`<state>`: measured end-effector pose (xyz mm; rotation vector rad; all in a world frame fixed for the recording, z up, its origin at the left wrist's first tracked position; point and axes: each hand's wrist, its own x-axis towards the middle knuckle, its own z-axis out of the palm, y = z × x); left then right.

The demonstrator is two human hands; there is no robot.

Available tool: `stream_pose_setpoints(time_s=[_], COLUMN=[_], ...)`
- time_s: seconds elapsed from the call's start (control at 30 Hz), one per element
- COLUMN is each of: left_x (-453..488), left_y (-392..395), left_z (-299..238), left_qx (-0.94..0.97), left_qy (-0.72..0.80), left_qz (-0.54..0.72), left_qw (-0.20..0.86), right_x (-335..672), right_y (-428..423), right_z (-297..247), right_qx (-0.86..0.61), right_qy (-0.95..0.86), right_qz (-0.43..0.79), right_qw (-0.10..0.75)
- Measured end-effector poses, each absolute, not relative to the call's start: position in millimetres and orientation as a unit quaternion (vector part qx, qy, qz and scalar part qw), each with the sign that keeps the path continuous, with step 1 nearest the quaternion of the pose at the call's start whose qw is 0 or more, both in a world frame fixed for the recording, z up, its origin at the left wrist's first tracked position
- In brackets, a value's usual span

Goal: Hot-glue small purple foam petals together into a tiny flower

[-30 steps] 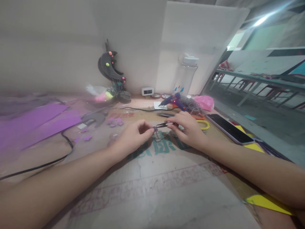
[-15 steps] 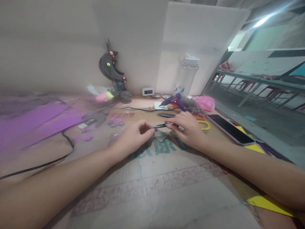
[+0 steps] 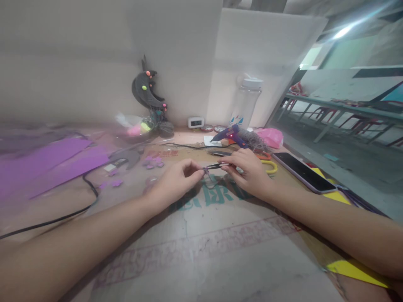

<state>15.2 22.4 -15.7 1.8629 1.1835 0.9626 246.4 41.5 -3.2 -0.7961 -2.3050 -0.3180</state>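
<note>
Tweezers (image 3: pixel 215 166) up first in the head cam, gripped by the right hand (image 3: pixel 247 171), tips right at a tiny purple piece (image 3: pixel 206 170) the left hand (image 3: pixel 179 179) has pinched, too small to make out tbh. Yellow handle (image 3: pixel 275 165) sits just beside the right hand, glue gun (image 3: pixel 227 133) further back.
</note>
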Motion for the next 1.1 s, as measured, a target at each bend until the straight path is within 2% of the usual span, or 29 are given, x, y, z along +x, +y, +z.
stream_pose_setpoints(time_s=[0.3, 1.1], left_x=[14.5, 14.5], left_y=[22.3, 23.0], left_z=[-16.1, -17.5], left_qx=[0.723, 0.719], left_qy=[0.463, 0.462], left_qz=[0.363, 0.361], left_qw=[0.362, 0.373], right_x=[247.1, 245.1], right_y=[43.3, 42.7], right_z=[-4.7, -5.1], right_qx=[-0.302, -0.305], right_qy=[-0.878, -0.888], right_qz=[-0.126, -0.126], right_qw=[0.348, 0.321])
